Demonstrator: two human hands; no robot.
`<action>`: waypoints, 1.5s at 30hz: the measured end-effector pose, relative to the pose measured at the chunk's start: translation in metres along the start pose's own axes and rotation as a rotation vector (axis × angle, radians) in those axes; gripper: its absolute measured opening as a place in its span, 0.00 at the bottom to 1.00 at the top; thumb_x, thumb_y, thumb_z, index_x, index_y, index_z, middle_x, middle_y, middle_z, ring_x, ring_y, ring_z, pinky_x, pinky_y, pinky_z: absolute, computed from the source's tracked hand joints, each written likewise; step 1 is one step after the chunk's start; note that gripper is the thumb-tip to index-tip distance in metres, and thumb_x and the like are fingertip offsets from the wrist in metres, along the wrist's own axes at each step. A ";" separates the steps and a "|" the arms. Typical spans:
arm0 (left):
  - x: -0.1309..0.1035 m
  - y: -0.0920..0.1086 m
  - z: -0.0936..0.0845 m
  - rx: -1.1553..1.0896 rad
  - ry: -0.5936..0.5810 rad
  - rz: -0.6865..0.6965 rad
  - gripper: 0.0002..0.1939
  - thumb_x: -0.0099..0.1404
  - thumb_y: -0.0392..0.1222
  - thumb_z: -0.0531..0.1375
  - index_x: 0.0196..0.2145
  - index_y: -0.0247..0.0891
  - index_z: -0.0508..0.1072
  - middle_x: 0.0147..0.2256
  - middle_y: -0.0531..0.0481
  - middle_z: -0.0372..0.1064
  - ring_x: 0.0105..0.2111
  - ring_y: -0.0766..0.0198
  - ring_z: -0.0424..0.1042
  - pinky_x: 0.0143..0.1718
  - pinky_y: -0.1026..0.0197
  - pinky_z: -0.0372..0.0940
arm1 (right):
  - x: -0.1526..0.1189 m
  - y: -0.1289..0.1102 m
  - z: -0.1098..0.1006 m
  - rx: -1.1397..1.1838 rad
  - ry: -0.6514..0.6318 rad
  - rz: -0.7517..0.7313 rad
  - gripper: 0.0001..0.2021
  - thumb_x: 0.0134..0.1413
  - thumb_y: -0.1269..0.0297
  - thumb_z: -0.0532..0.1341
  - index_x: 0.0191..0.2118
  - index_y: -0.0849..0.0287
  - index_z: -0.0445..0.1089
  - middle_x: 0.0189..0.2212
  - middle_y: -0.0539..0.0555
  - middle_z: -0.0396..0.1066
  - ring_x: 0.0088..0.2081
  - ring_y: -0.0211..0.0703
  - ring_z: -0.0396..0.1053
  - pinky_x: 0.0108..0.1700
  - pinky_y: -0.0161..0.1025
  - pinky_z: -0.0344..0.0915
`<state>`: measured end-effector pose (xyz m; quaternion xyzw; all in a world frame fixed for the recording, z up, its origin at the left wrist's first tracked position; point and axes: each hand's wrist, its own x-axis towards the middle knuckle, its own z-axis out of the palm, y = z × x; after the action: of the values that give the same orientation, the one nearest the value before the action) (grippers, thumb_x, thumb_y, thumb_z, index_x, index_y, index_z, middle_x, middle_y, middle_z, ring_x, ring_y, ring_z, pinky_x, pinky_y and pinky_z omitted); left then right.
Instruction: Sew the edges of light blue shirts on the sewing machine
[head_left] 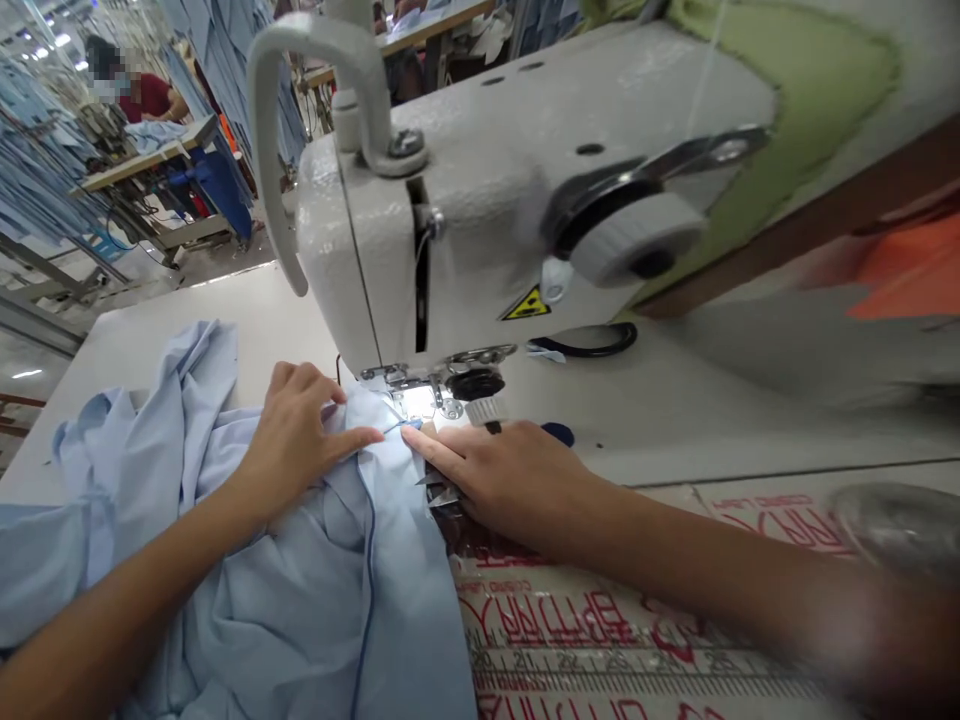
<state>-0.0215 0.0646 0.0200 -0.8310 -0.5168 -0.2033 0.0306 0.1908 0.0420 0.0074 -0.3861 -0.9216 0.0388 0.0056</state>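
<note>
One blue cloth [409, 560] ran from sewing machine [480, 180] to 6 o'clock | looked like steadying | left hand [289, 435], 9 o'clock: fingers spread; right hand [517, 480], 4 o'clock: index pressed cloth, rest unclear tbh | next prob called for flat cloth

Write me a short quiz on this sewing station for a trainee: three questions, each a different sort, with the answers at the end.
1. True or false: the left hand touches the light blue cloth.

2. Multiple choice: what colour is the large lettering on the printed sheet to the right of the cloth?
a) green
b) red
c) purple

3. Fill in the blank: the yellow warning label on the sewing machine has the shape of a ____.

Key: 1. true; 2. b; 3. triangle
</note>
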 end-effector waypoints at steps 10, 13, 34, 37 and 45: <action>-0.015 0.028 -0.002 -0.098 -0.081 0.483 0.07 0.63 0.35 0.54 0.39 0.30 0.65 0.37 0.43 0.66 0.39 0.59 0.63 0.41 0.55 0.64 | -0.001 0.003 0.004 0.083 0.056 0.006 0.14 0.51 0.71 0.52 0.44 0.58 0.67 0.33 0.53 0.72 0.25 0.38 0.64 0.22 0.37 0.39; -0.016 0.029 0.002 -0.056 -0.134 0.427 0.07 0.63 0.32 0.52 0.39 0.29 0.66 0.42 0.40 0.64 0.44 0.56 0.62 0.45 0.52 0.64 | 0.000 0.005 0.004 0.116 0.063 0.006 0.16 0.47 0.72 0.53 0.43 0.56 0.67 0.32 0.51 0.72 0.24 0.38 0.63 0.23 0.37 0.38; -0.028 0.019 0.024 -0.124 -0.015 0.432 0.13 0.64 0.29 0.50 0.46 0.27 0.65 0.42 0.38 0.66 0.44 0.58 0.64 0.46 0.52 0.66 | -0.003 0.001 0.006 -0.096 0.019 0.020 0.25 0.51 0.74 0.51 0.56 0.51 0.59 0.29 0.50 0.73 0.24 0.39 0.65 0.21 0.38 0.39; -0.026 0.016 0.028 -0.129 0.016 0.437 0.13 0.65 0.29 0.49 0.46 0.30 0.65 0.43 0.39 0.67 0.44 0.57 0.64 0.46 0.51 0.66 | -0.002 0.001 0.007 -0.154 0.002 0.045 0.25 0.53 0.72 0.50 0.57 0.50 0.58 0.28 0.51 0.73 0.24 0.40 0.65 0.20 0.38 0.40; -0.019 0.008 0.031 -0.196 0.000 0.482 0.12 0.64 0.29 0.51 0.45 0.28 0.66 0.43 0.39 0.67 0.45 0.58 0.64 0.49 0.52 0.65 | 0.000 -0.001 0.004 -0.177 -0.039 0.087 0.25 0.53 0.71 0.48 0.58 0.50 0.56 0.25 0.52 0.71 0.22 0.41 0.65 0.20 0.36 0.45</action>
<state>-0.0128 0.0528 -0.0142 -0.9292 -0.2816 -0.2394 -0.0024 0.1896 0.0409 0.0032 -0.4238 -0.9038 -0.0348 -0.0483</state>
